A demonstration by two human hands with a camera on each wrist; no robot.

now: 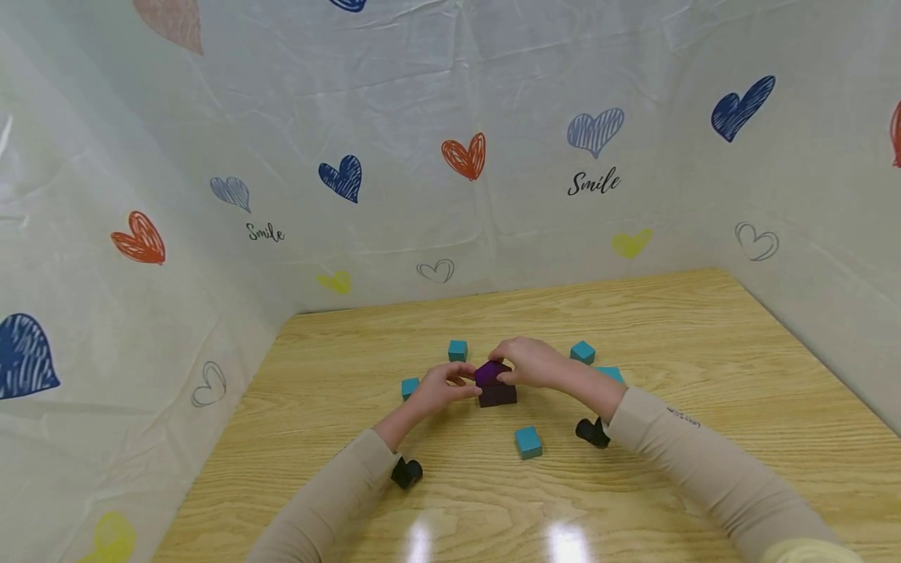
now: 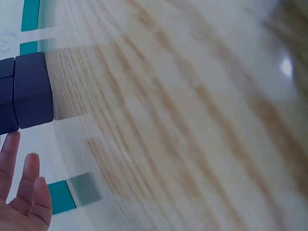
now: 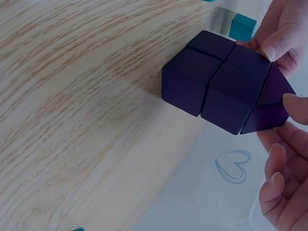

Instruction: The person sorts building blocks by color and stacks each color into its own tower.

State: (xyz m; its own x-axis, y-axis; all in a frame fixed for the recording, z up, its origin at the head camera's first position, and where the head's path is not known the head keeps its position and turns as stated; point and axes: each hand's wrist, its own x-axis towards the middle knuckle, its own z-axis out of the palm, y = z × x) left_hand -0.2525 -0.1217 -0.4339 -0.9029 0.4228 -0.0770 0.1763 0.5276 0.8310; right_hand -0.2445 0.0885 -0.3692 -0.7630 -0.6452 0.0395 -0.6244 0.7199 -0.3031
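Note:
Several dark purple blocks (image 1: pixel 497 396) stand together in a stack on the wooden table, between both hands. A brighter purple block (image 3: pixel 270 103) sits at the top of them. My right hand (image 1: pixel 528 363) comes over from the right and pinches this top block, thumb on its near side, fingers behind. From the left, my left hand (image 1: pixel 438 389) reaches in with thumb and fingertips touching the side of the blocks. In the left wrist view, a fingertip of the left hand (image 2: pixel 24 199) meets the lower edge of the dark purple blocks (image 2: pixel 33 96), other fingers loose.
Teal cubes lie scattered around the stack: one in front (image 1: pixel 528 442), one behind (image 1: pixel 457 350), one left (image 1: pixel 410 388) and others at the right (image 1: pixel 582 352). Black wrist cameras hang under both sleeves. A white sheet (image 1: pixel 394 234) printed with hearts encloses the wooden table (image 1: pixel 338 344).

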